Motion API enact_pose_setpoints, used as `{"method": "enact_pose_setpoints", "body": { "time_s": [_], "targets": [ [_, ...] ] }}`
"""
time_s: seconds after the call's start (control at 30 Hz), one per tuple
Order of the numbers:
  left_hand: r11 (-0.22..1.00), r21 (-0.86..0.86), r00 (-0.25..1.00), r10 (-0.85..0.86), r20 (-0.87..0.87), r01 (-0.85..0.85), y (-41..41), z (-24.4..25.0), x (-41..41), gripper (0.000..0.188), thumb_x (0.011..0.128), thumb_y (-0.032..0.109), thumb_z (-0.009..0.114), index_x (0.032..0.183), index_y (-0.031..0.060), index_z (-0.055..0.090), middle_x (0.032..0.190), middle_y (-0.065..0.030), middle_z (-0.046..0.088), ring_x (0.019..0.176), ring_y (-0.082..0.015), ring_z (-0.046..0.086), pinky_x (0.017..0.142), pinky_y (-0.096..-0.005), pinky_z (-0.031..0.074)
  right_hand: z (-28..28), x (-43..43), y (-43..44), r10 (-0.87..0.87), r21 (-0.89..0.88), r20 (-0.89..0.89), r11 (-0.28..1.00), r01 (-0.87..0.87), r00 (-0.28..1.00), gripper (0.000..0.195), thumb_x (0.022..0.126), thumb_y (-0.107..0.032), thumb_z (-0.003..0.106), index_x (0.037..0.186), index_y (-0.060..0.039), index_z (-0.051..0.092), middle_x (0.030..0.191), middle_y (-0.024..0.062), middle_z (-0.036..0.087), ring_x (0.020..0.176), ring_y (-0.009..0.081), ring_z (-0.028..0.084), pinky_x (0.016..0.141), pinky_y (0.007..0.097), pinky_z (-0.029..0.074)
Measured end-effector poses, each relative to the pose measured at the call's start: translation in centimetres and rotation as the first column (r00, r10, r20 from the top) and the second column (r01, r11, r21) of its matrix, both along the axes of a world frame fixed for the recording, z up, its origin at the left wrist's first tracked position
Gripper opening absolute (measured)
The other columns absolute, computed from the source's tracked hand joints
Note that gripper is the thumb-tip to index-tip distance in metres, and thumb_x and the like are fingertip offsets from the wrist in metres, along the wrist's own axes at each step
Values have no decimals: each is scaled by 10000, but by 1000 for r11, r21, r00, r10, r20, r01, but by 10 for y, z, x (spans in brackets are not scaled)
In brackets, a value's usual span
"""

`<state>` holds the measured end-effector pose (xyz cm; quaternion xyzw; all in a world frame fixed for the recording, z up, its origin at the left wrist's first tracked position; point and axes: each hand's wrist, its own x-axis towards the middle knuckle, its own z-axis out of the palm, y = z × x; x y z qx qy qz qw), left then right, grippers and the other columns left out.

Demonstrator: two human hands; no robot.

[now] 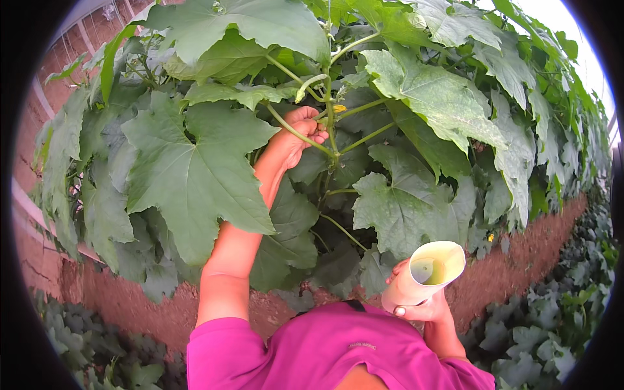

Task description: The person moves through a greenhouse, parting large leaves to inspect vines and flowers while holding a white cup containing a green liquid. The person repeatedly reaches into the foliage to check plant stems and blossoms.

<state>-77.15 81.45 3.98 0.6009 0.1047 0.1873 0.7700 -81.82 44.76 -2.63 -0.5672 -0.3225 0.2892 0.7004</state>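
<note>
My left hand (301, 130) reaches up among the leaves of a climbing gourd-family vine. Its fingers are curled beside the upright main stem (330, 117), pinching a small green part that the fingertips mostly hide. Right of these fingers is a small yellow flower (339, 108); just above curves a pale green young fruit or stalk (310, 87). A broad lobed leaf (192, 161) covers part of my left forearm. Low on the right, my right hand (421, 310) grips a pale, tall cup (399, 292), tilted slightly, with yellowish-green liquid showing inside.
Large leaves (438, 102) crowd both sides, and leaf stalks (363, 137) branch from the stem. A thin string (329, 14) runs up from the vine. Below lies reddish-brown soil (526, 258), with more plants (531, 331) at lower right and a brick-like wall (29, 131) at left.
</note>
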Motion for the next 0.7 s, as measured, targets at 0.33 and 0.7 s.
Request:
{"method": "enact_pose_setpoints", "body": {
  "time_s": [0.33,0.7],
  "targets": [
    [794,593,869,381,-316,-132,-9,-105,-70,434,835,130,517,1234,-27,455,1101,-188,592,991,-311,597,878,-388,479,1,6,1,136,2,17,991,-136,991,690,498,-145,832,1086,15,509,995,125,564,890,234,609,749,367,500],
    [52,341,323,476,818,-939,13,107,-93,337,830,81,526,1147,-28,491,1161,-173,521,1071,-287,504,953,-368,393,8,-11,25,270,-25,-62,962,-272,961,704,503,-159,835,1094,20,497,1003,131,556,890,246,611,755,372,502]
  ]
}}
